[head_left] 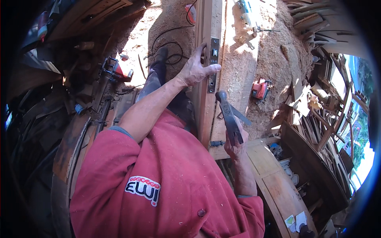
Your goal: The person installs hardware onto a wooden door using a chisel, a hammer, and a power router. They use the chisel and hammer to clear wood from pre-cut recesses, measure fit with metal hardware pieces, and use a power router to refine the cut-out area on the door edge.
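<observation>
My left hand has its thumb and fingers apart and lies over the narrow edge of a long wooden piece. Its thumb reaches across a dark metal lock faceplate with a pale latch, set in that edge; part of the plate is hidden under the thumb. Closed around a claw hammer, my right hand is just right of the wood. The hammer's dark head points toward the plate's near end, apart from it. A flat grey metal strip shows beside the hammer; whether I hold it too, I cannot tell.
A wooden bench plank runs along the right of the piece. Red power tools sit on the sawdust to the right, with another red tool at left. A black cable curls on the floor. Scrap wood is piled at right.
</observation>
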Available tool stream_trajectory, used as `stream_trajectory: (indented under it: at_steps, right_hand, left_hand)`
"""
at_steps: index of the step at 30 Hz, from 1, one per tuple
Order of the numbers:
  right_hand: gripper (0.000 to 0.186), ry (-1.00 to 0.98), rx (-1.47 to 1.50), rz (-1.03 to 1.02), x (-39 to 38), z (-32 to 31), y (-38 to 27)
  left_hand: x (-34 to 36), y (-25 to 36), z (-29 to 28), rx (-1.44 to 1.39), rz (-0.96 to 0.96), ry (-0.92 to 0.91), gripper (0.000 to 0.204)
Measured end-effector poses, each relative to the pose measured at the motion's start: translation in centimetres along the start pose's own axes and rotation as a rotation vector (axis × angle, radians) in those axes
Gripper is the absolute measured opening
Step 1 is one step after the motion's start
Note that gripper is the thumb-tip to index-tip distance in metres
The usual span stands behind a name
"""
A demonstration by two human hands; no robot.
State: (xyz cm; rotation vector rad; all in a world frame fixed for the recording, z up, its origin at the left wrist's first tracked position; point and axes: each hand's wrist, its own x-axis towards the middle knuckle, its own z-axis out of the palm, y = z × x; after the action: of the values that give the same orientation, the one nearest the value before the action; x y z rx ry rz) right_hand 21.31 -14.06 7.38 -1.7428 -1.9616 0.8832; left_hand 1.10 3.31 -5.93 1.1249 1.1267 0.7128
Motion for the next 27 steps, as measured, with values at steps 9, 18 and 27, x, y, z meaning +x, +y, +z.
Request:
stream_trajectory:
  at_steps: [9, 18, 27]
  right_hand:
    - [0.047, -0.130, 0.015, 0.167, 0.5, -0.5, -1.2]
    - [0.032, 0.083, 0.074, 0.150, 1.7, -1.7, -0.1]
    - [0.037, 0.242, -0.197, -0.108, 13.0, 0.8, 0.2]
  left_hand:
    - [0.3, 0.9, 0.0, -0.094, -0.026, -0.012, 0.120]
    - [0.2, 0.3, 0.4, -0.057, 0.016, -0.025, 0.116]
    - [0.5, -1.4, 0.2, 0.060, 0.094, 0.003, 0.113]
